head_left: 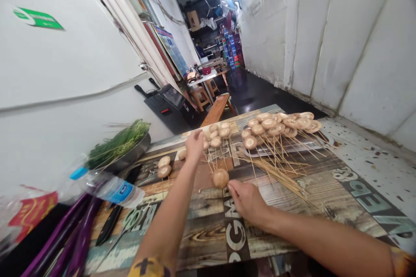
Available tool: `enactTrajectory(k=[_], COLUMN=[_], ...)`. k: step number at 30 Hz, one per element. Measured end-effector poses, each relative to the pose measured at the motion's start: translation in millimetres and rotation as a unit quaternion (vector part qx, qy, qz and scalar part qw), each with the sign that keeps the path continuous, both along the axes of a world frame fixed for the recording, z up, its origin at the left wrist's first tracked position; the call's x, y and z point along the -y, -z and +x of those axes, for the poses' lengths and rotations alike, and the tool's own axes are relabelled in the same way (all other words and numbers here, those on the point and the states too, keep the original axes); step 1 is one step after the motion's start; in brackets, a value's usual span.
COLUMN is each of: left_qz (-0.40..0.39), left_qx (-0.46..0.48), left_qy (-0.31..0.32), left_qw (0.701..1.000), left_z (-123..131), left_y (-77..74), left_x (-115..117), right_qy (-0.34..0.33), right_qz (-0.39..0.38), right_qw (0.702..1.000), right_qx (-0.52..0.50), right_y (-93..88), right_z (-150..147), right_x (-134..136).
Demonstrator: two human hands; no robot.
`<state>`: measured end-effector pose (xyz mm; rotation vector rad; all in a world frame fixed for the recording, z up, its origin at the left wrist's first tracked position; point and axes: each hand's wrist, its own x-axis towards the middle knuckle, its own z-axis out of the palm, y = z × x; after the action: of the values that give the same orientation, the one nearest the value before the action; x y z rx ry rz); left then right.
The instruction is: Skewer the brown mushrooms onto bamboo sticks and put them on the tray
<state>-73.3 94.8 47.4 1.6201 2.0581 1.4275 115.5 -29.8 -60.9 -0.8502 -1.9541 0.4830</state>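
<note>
I see the right hand [251, 203] in a narrow pinch, thumb and forefinger drawn together at the lower right edge of a single mushroom [221, 178]. It holds that mushroom, though whether by the cap or by a stick beneath it I can't make out from here. The left hand [194, 143] is curled with its fingertips turned away from me, close to the skewered cluster [215, 135] at the far middle of the table [282, 238]; I cannot tell whether it grips anything.

The held mushroom shows me a round, smooth, tan-brown cap, near the middle of the table and nearer to me than the cluster. To its right, more mushrooms [269, 125] are heaped on a tray [260, 152], their thin sticks fanning toward me, with a bundle of bare skewers [282, 177] just beside. A pair of mushrooms [164, 166] sits to the left of the left forearm.

My left arm reaches almost straight forward, while the right comes in low from the side, its forearm slanting across the table (yellow patterned sleeves show at both frame edges). Further left I have a water bottle [120, 190] and purple eggplants [78, 233].
</note>
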Motion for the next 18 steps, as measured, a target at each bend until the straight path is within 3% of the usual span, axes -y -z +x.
enactTrajectory(k=[1,4,7,10,14,18], left_qz=[-0.046,-0.106,-0.132,-0.164,-0.189,-0.186], left_qx=[-0.127,-0.212,-0.255,-0.288,-0.296,-0.255], left_qy=[-0.024,-0.017,0.023,0.061,0.032,-0.015], left_qw=[0.991,0.971,0.958,0.941,0.936,0.949], left_z=[-12,-34,-37,-34,-30,-29], left_y=[-4.2,-9.4,-4.8,6.9,19.5,12.4], left_x=[-21,-74,-108,-132,-154,-160], right_qy=[-0.010,-0.020,0.008,0.029,0.024,0.028], right_qz=[0.000,-0.017,-0.057,-0.086,-0.106,-0.123], right_qw=[1.000,0.999,0.994,0.984,0.978,0.977], right_qx=[0.001,-0.024,-0.088,-0.151,-0.178,-0.170], right_y=[1.9,4.4,2.0,-2.7,-7.0,-7.1], right_z=[0,1,4,5,6,5], right_x=[3,6,2,-1,-1,-2])
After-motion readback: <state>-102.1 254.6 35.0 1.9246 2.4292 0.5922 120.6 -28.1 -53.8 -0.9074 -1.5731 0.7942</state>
